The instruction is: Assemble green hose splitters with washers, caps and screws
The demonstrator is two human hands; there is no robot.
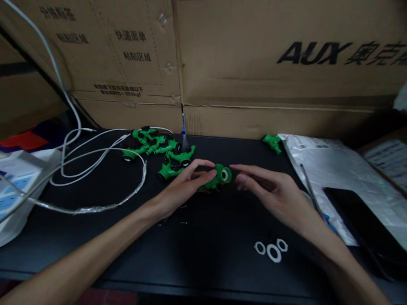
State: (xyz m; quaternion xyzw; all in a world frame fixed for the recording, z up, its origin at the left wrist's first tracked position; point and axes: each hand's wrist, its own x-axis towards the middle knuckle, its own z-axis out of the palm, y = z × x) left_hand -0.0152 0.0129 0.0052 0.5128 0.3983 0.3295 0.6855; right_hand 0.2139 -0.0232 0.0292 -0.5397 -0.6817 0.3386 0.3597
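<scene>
My left hand (pixel 193 176) is closed round a green plastic hose splitter (pixel 211 182), its round opening with a white ring inside turned to the right. Just right of that opening hovers my right hand (pixel 267 186), thumb and fingers apart, and I see nothing between them. Below it on the dark table (pixel 216 254) lie three white rings (pixel 274 253). Two small screws (pixel 183 223) and a small black piece (pixel 163 222) rest under my left wrist. Several more green splitters (pixel 155 146) with black parts are grouped behind my left hand.
Another green splitter (pixel 272 143) sits at the back right, beside a silvery-white bag (pixel 321 156). A screwdriver-like rod (pixel 308 182) and a black phone (pixel 362 224) lie at right. White cables (pixel 104 159) loop across the left. Cardboard boxes (pixel 235 63) form the back wall.
</scene>
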